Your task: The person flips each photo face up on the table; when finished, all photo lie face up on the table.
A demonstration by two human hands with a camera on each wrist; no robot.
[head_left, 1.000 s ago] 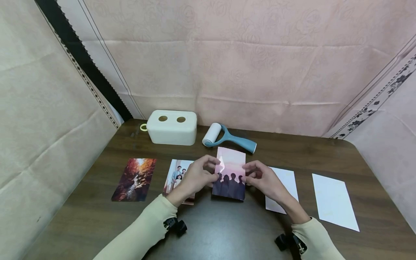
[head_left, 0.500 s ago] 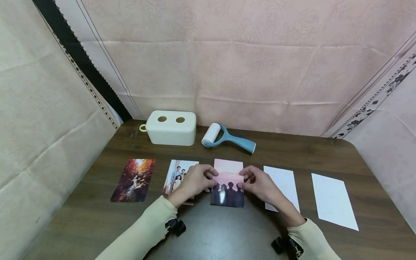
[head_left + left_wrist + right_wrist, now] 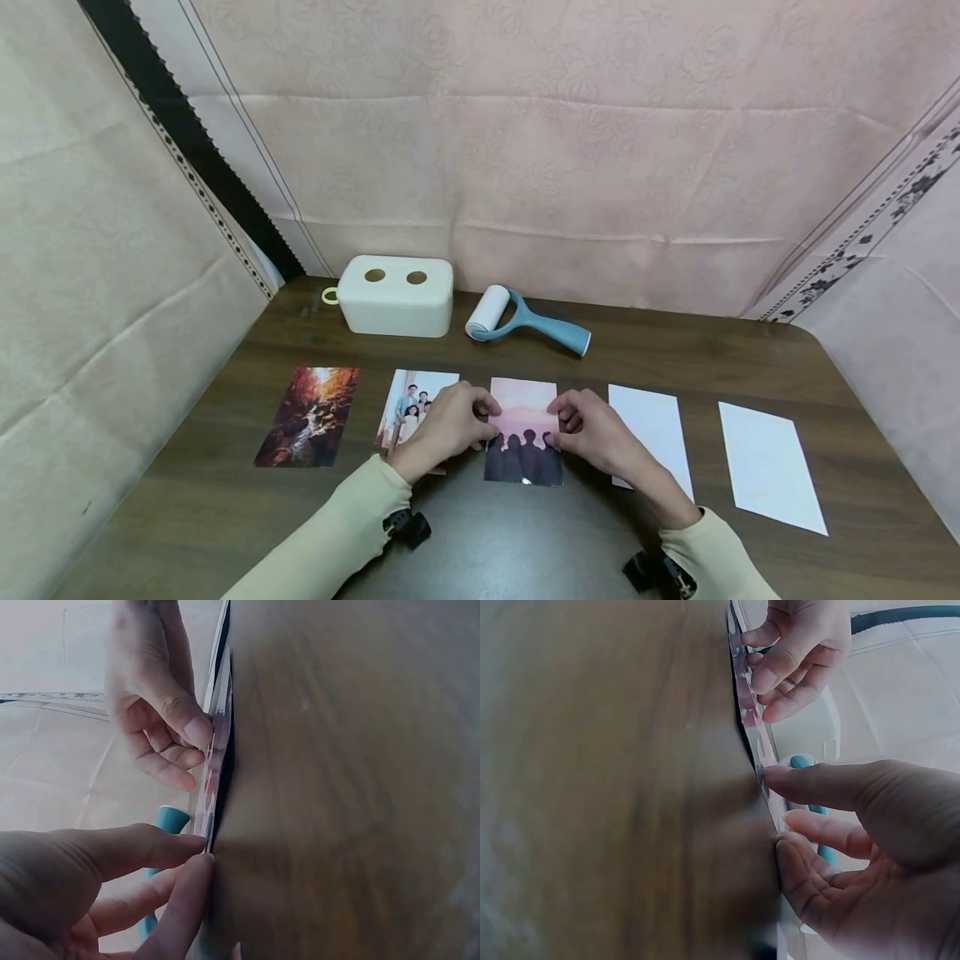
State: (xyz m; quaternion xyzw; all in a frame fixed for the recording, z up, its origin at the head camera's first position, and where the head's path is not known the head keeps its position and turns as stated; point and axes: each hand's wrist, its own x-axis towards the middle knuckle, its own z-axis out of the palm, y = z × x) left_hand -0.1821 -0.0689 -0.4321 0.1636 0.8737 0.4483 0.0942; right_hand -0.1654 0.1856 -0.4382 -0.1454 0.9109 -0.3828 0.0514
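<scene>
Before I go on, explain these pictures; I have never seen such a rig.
There is no robot here, just a person's left hand and right hand at a dark table. The wide picture is taken from the person's head, looking down. The two close-ups come from black wrist cameras, so the table looks tipped sideways. Both hands hold a pink photo by its side edges. In the same row lie a stream photo, a family photo partly behind the left hand, and two white sheets. Farther back are a white box and a blue-handled roller.

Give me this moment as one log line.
left hand: holds pink photo, left edge | right hand: holds same photo, right edge | roller: untouched
</scene>
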